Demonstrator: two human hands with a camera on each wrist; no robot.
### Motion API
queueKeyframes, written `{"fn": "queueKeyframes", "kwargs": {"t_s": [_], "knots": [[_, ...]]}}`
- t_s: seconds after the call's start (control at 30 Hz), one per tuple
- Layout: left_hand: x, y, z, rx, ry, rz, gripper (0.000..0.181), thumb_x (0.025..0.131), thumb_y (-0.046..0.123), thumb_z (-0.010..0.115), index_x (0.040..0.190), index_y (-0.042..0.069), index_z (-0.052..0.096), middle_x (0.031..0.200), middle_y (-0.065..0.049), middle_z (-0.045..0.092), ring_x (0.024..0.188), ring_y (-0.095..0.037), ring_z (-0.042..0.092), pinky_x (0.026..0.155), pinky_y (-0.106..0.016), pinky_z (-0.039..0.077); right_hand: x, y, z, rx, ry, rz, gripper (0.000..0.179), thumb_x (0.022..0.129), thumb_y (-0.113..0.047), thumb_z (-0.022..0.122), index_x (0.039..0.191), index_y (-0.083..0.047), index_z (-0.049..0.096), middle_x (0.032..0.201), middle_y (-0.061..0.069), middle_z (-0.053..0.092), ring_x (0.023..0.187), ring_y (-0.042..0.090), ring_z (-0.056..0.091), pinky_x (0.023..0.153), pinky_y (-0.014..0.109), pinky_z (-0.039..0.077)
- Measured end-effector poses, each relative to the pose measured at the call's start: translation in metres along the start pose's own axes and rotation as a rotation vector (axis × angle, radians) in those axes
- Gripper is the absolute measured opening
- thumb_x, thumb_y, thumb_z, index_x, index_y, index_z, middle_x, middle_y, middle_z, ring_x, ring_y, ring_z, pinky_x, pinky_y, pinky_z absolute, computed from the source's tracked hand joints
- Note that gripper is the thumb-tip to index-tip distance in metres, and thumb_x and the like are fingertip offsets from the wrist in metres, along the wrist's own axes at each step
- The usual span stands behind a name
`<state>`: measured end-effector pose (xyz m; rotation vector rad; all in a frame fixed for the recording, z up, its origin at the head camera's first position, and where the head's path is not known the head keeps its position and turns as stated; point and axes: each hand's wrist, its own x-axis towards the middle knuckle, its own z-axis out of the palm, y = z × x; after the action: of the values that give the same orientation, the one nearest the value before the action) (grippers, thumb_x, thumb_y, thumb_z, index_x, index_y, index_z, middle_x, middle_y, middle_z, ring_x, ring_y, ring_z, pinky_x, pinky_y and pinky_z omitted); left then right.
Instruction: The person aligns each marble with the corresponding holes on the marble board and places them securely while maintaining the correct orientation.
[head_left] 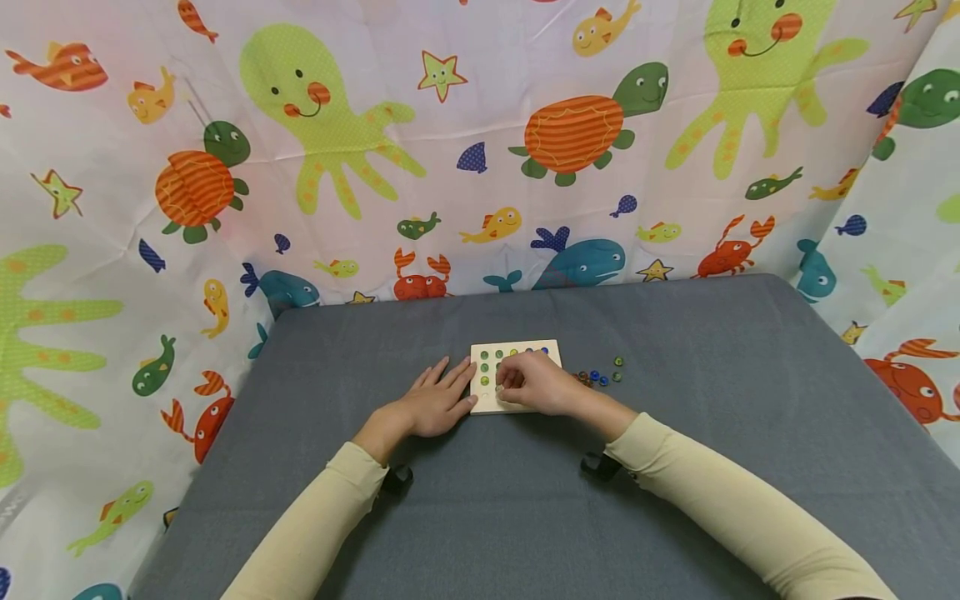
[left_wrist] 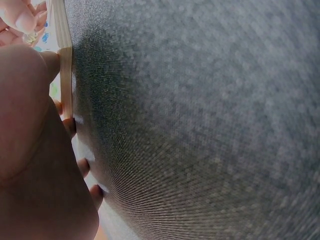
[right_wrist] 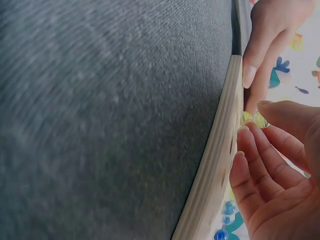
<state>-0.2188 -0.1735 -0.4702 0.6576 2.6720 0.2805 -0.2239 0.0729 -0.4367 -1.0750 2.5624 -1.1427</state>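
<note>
A pale wooden board [head_left: 487, 407] with rows of round hollows lies on the grey cloth, and several green and yellow marbles [head_left: 484, 367] sit in its left columns. Spread fingers of my left hand [head_left: 435, 406] rest along the board's left edge, the thumb at its near left corner. Over the board's near left part, my right hand [head_left: 536, 385] pinches a clear yellowish marble [right_wrist: 260, 119] between thumb and fingers. Another yellow marble [right_wrist: 246, 117] shows just beside it in the right wrist view. This hand hides much of the board's middle and right side.
Loose blue marbles [head_left: 595, 376], brown marbles [head_left: 582, 378] and green marbles [head_left: 618, 362] lie on the cloth right of the board. The grey-covered table [head_left: 480, 517] ends at a curtain [head_left: 480, 183] printed with sea animals.
</note>
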Motion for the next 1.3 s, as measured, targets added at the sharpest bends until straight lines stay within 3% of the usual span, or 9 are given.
{"fn": "queueKeyframes", "kwargs": {"t_s": [0.47, 1.3], "knots": [[-0.003, 0.003, -0.004, -0.003, -0.019, -0.005, 0.067, 0.11, 0.055, 0.028, 0.166, 0.027, 0.006, 0.172, 0.009, 0.001, 0.158, -0.028, -0.005, 0.125, -0.053, 0.001, 0.006, -0.004, 0.009, -0.005, -0.013, -0.038, 0.007, 0.091, -0.002, 0.075, 0.098, -0.001, 0.073, 0.083, 0.004, 0.072, 0.075, 0.01, 0.066, 0.071, 0.026, 0.054], [-0.001, 0.004, -0.004, -0.011, -0.017, -0.012, 0.067, 0.109, 0.056, 0.028, 0.166, 0.028, 0.006, 0.172, 0.01, 0.002, 0.158, -0.028, -0.005, 0.125, -0.053, 0.0, 0.014, -0.003, 0.016, -0.093, -0.035, 0.012, 0.007, 0.093, -0.007, 0.073, 0.099, -0.003, 0.076, 0.08, -0.001, 0.071, 0.068, 0.006, 0.062, 0.068, 0.028, 0.053]]}}
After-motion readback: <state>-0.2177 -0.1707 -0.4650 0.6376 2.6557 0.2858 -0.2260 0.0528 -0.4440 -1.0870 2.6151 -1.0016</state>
